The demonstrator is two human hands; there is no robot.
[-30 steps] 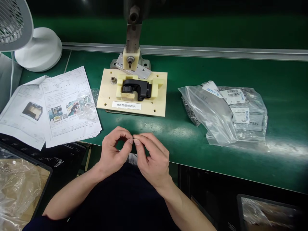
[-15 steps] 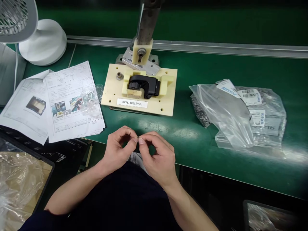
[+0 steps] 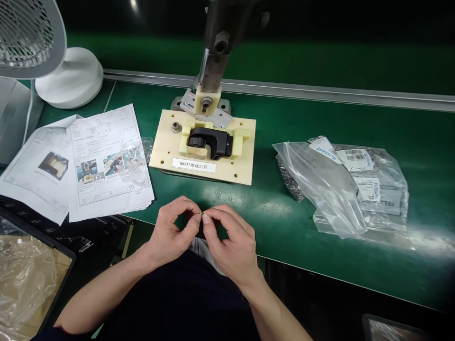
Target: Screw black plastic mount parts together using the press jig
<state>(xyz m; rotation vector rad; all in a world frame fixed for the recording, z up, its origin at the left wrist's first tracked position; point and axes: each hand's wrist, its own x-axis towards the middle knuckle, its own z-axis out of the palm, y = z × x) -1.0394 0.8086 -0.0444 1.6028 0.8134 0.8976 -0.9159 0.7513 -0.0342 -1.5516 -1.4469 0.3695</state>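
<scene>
Black part point(image 3: 213, 143): fixture point(image 3: 243, 166) steadying it
Left hand point(image 3: 172, 229), right hand point(image 3: 234, 244): I'm pinching tiny piece point(image 3: 201, 213) before fixture, likely for control

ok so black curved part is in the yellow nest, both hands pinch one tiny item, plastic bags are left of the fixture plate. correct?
Wrong side: the head view shows the plastic bags right of the fixture plate, not left. Rest holds: black curved part in the yellow nest, left hand and right hand pinching one tiny item.
</scene>
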